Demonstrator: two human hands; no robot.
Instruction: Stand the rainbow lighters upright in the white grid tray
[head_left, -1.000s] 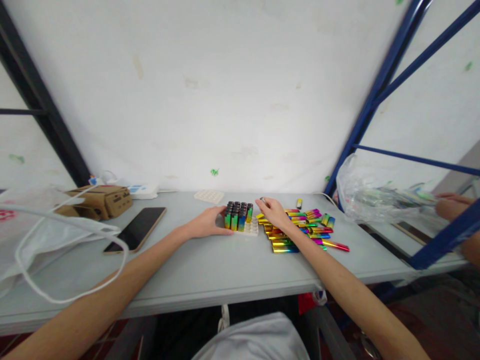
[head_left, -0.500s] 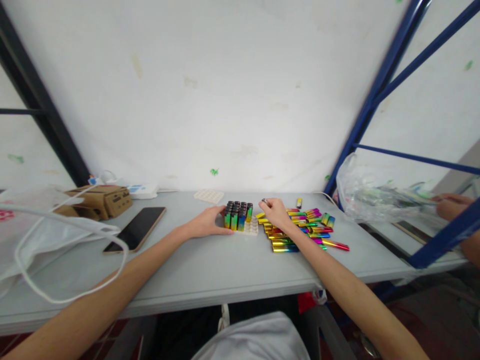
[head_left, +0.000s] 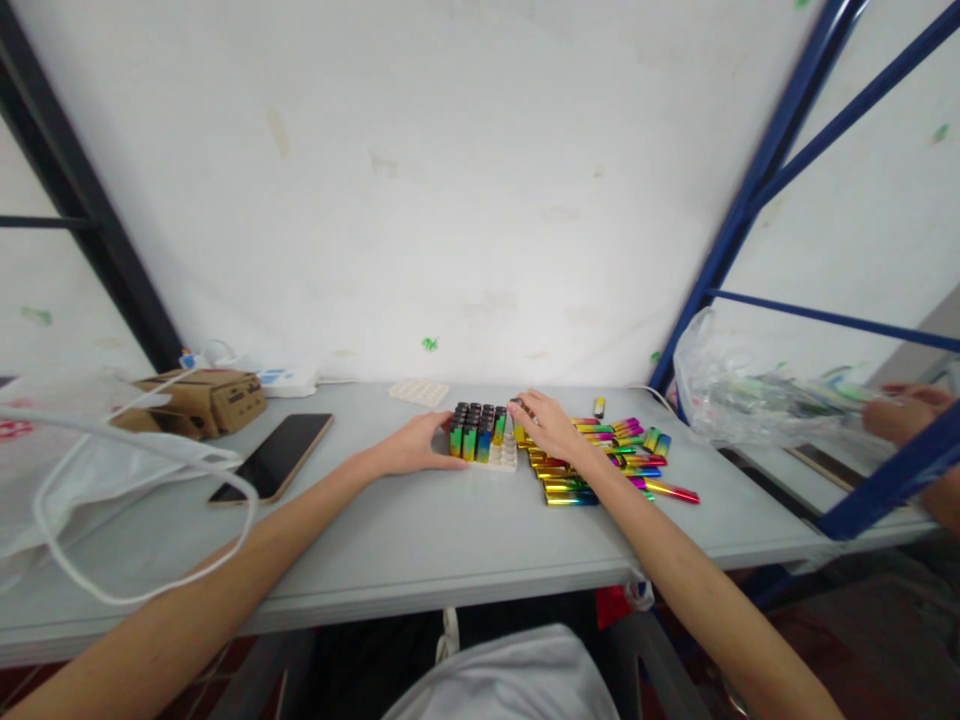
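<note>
A pale holed tray (head_left: 504, 458) bears several upright lighters (head_left: 471, 440) with black tops and green, blue and yellow metallic bodies. At the tray's left end, my left hand (head_left: 415, 443) grips the block, its thumb along the front and its fingers behind. My right hand (head_left: 547, 425) pinches a yellowish lighter (head_left: 520, 434) just beside the tray's right end; fingers partly cover it, and I cannot tell whether it touches the tray. Under and beside my right wrist lies a loose pile of shiny multicoloured lighters (head_left: 574, 490).
A second pale tray (head_left: 418, 391) lies near the wall. On the left are a phone (head_left: 277, 458), a cardboard box (head_left: 217, 400), plastic bags and a looping white cable (head_left: 142, 602). Blue shelf posts (head_left: 739, 215) and another person's hand (head_left: 896, 412) are on the right.
My right hand has shifted slightly left toward the tray, from over the pile, with the lighter now lower and more upright. My left hand stays at the tray.
</note>
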